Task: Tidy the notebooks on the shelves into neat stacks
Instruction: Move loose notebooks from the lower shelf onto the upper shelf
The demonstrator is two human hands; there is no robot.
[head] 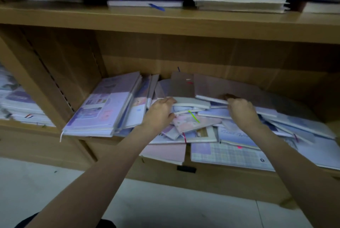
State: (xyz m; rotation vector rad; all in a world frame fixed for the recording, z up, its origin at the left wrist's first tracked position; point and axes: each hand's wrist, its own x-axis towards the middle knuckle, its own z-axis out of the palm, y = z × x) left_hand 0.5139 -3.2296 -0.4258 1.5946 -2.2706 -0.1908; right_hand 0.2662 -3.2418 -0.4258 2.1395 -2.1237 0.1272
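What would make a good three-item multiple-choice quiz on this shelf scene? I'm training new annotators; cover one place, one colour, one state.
1. The neat notebook stack lies where in the compartment?
A left
B right
C above

2. The ribbon between the hands is:
A black
B green
C orange

3. The left hand:
A hangs idle
B lies flat on the floor
C grips notebooks

Key: 1 A, it sits by the left wall; 2 B, bright green over a pink notebook; 3 C, its grip curls round the grey notebook, right hand likewise holding one.
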